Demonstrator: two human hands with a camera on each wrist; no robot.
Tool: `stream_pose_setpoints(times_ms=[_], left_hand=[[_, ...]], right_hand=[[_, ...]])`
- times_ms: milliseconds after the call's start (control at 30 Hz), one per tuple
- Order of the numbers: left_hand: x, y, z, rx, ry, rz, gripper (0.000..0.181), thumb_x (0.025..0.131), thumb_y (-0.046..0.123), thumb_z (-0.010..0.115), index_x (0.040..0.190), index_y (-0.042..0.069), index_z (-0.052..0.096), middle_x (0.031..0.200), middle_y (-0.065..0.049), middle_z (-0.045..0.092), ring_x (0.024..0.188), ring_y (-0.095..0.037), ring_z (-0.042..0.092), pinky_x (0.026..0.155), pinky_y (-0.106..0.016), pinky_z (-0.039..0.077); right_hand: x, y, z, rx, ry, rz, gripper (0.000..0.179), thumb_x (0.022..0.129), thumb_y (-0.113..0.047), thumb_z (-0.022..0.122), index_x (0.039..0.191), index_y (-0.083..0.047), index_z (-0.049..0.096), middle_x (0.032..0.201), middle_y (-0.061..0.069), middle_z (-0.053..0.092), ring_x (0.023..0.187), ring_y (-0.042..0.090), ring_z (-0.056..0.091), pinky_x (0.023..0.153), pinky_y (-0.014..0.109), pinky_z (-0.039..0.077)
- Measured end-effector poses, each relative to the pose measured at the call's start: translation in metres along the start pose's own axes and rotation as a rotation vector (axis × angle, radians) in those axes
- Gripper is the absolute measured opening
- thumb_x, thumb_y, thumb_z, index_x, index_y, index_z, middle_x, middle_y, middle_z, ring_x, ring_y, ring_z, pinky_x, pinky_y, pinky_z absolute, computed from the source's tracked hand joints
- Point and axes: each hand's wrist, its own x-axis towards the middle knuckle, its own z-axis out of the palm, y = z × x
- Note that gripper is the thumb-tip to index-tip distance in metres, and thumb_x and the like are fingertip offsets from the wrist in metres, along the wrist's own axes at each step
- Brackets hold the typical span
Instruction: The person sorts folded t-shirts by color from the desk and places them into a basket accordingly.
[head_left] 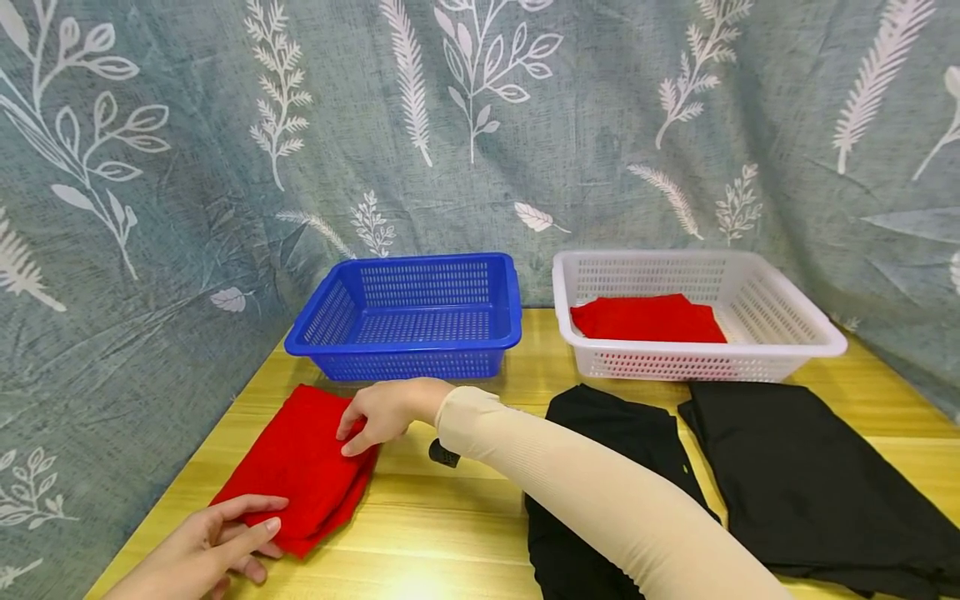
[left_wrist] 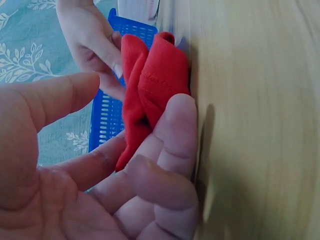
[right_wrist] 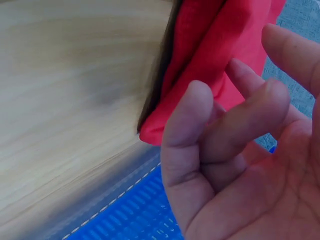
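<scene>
A folded red cloth [head_left: 303,462] lies on the left of the table, its layers showing along the near right edge. At its near left corner is my left hand [head_left: 206,546], its thumb apart from the fingers; in the left wrist view the fingers [left_wrist: 175,130] are right at the edge of the red cloth [left_wrist: 165,75]. Over the cloth's far right edge hovers my right hand [head_left: 386,412], fingers loosely bent. In the right wrist view its fingertips [right_wrist: 197,100] overlap the red cloth [right_wrist: 220,55], and the thumb stands apart.
Behind the cloth stands a blue basket [head_left: 408,346]. Right of it, a white basket [head_left: 697,358] holds another folded red cloth [head_left: 648,319]. Two black cloths [head_left: 600,417] [head_left: 802,475] lie on the table's right side, one partly behind my right sleeve. A patterned curtain [head_left: 465,200] hangs behind.
</scene>
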Motion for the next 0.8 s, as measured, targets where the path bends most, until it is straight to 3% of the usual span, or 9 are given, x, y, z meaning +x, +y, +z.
stream_pose_setpoints(times_ms=[267, 533, 800], left_hand=[[0.000, -0.001, -0.007, 0.082, 0.041, -0.028, 0.059, 0.113, 0.034, 0.058, 0.150, -0.010, 0.048, 0.101, -0.001, 0.071, 0.084, -0.022, 0.068, 0.056, -0.025, 0.047], [0.002, 0.002, -0.010, 0.158, 0.094, -0.040, 0.055, 0.111, 0.035, 0.061, 0.147, -0.006, 0.053, 0.086, -0.003, 0.068, 0.059, -0.018, 0.052, 0.052, -0.025, 0.042], [0.008, 0.011, -0.006, 0.241, 0.126, 0.018, 0.049, 0.109, 0.035, 0.063, 0.146, 0.003, 0.060, 0.089, -0.004, 0.065, 0.071, -0.020, 0.060, 0.054, -0.028, 0.047]], right_hand=[[-0.014, 0.000, 0.001, 0.006, -0.037, -0.006, 0.036, 0.106, -0.037, 0.069, 0.137, -0.021, 0.073, 0.110, -0.008, 0.063, 0.069, 0.010, 0.057, 0.064, 0.020, 0.051], [-0.036, -0.003, 0.005, -0.007, -0.096, -0.033, 0.037, 0.105, -0.038, 0.070, 0.137, -0.020, 0.074, 0.104, -0.006, 0.064, 0.066, 0.012, 0.059, 0.067, 0.023, 0.056], [-0.061, 0.004, 0.010, 0.074, -0.164, -0.066, 0.041, 0.106, -0.036, 0.069, 0.140, -0.014, 0.071, 0.100, -0.005, 0.066, 0.052, 0.008, 0.044, 0.063, 0.020, 0.047]])
